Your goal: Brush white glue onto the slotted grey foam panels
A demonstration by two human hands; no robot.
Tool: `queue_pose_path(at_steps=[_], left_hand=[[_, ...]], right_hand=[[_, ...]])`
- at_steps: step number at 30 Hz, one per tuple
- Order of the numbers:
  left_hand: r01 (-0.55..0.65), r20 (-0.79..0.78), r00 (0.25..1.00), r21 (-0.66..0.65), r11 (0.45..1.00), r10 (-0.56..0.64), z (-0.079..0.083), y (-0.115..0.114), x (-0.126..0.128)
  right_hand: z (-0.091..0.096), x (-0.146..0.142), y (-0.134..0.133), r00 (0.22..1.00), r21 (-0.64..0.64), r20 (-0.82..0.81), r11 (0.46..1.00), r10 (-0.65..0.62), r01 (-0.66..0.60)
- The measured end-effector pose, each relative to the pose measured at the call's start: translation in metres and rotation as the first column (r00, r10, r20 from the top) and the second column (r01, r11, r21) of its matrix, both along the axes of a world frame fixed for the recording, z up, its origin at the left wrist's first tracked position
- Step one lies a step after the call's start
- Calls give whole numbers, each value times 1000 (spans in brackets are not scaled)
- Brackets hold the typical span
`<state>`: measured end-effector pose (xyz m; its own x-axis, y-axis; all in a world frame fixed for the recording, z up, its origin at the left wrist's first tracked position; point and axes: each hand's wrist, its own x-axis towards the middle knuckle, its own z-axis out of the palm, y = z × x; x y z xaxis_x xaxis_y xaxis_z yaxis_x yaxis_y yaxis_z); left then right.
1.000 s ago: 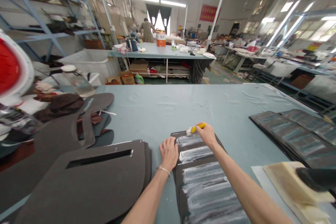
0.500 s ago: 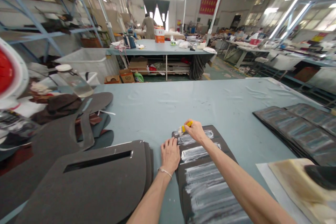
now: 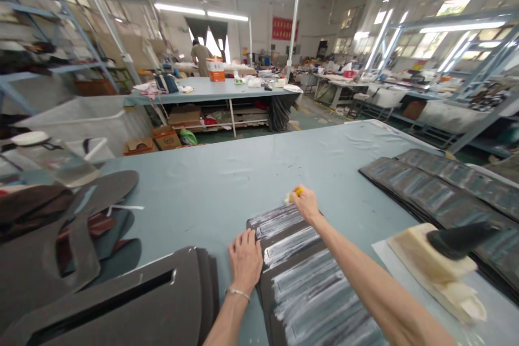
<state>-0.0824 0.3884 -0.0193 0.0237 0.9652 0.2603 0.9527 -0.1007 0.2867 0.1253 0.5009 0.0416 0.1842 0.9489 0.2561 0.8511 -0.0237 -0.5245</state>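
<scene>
A dark flat panel with white, glue-like streaks across it lies in front of me. My right hand is closed round the yellow handle of a small brush, whose pale bristles are at the panel's far edge. Whether the bristles touch the panel is hard to tell. Fingers stretched out, my left hand lies on the panel's left edge and the tabletop beside it. To its left is a stack of dark pieces with a long slot in the top one.
Streaked dark panels are piled at the right. A yellowed plastic container with a black part stands nearer, on a white sheet. Curved dark pieces and a clear jar occupy the left. Beyond the blue table, a person stands.
The view has turned to the right. My right hand has moved the brush from the panel's far left corner rightward along its far edge. My left hand stays at the left edge.
</scene>
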Motion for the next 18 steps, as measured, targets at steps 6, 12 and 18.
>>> queue_pose_path(at_steps=[6, 12, 18], left_hand=[[12, -2, 1000, 11, 1000, -12, 1, -1, 1], [0, 65, 998, -1, 1000, 1, 2, 0, 0], [-84, 287, 953, -60, 995, 98, 12, -4, -8]], right_hand=[[-17, 4, -8, 965, -58, -254, 994, 70, -88], [-16, 94, 2, 953, -24, -81, 957, -290, 289], [-4, 54, -32, 954, 28, -250, 983, -168, 180]])
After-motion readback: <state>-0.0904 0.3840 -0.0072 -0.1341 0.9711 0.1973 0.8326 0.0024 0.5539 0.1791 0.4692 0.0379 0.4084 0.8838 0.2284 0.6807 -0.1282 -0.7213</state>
